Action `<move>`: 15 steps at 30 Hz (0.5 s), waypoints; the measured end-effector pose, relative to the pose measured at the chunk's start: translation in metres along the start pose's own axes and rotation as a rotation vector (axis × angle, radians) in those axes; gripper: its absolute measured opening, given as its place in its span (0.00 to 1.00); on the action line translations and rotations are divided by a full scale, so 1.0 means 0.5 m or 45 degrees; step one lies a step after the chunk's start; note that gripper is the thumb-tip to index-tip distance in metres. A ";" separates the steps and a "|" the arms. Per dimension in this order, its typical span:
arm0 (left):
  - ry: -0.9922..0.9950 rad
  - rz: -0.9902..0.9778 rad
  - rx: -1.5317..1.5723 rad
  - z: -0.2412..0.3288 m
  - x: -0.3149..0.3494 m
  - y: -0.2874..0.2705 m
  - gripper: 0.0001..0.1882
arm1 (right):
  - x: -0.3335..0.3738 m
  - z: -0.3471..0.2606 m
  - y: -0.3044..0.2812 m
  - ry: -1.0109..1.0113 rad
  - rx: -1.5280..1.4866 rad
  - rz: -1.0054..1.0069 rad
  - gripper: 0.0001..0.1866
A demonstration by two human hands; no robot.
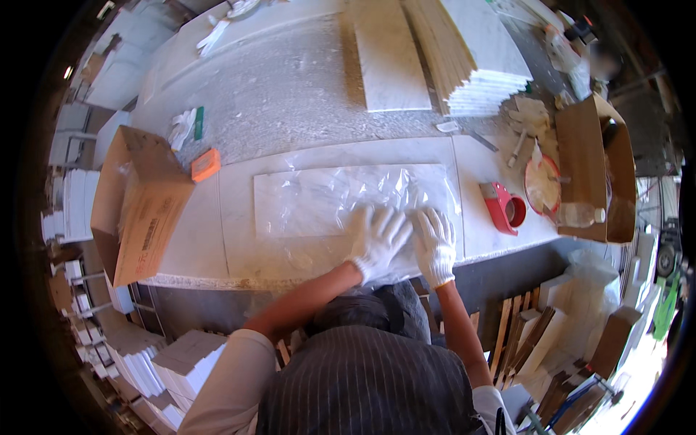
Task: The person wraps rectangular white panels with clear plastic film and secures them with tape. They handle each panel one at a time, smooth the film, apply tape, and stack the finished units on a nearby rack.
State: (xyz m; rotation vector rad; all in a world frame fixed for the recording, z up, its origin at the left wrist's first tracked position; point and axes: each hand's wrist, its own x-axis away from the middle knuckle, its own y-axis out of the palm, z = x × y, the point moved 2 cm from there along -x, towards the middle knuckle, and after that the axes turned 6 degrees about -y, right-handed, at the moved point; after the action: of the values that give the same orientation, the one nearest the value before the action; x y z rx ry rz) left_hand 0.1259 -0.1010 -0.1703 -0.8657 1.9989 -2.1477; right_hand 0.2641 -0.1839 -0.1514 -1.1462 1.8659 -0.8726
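Observation:
A pale marble slab [304,206] with grey veins lies lengthwise on the worktop, under a shiny transparent plastic film [395,187] that is creased on its right half. My left hand [380,241], in a white knit glove, rests on the film near the slab's front edge with fingers spread. Close beside it, my right hand [436,245], gloved alike, lies with fingers stretched out over the slab's right front part. Neither hand holds anything. Loose film reaches past the slab toward the worktop's front edge.
A red tape dispenser [502,208], a tub of pale paste [542,187] and a plastic bottle [580,214] stand right, beside a cardboard box [583,156]. At left are another cardboard box [148,210] and an orange block [206,165]. Stacked slabs [482,61] fill the far right.

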 end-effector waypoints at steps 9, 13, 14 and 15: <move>0.885 0.218 0.069 0.095 0.088 0.127 0.23 | -0.012 0.028 -0.005 -0.082 -0.020 -0.077 0.24; 0.619 0.247 0.503 0.205 0.052 0.193 0.22 | -0.016 0.013 -0.003 0.056 0.053 -0.087 0.22; 0.669 0.250 0.376 0.220 0.053 0.195 0.19 | -0.013 0.008 0.014 0.053 0.096 -0.070 0.22; 0.719 0.261 0.255 0.238 0.050 0.193 0.16 | -0.004 0.008 0.029 0.054 0.150 -0.059 0.23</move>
State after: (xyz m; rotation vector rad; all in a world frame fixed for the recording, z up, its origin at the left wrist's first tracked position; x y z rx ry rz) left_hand 0.1284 -0.2319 -0.2539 -0.0130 1.9109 -2.6029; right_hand 0.2625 -0.1774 -0.1653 -1.1101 1.8027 -1.0258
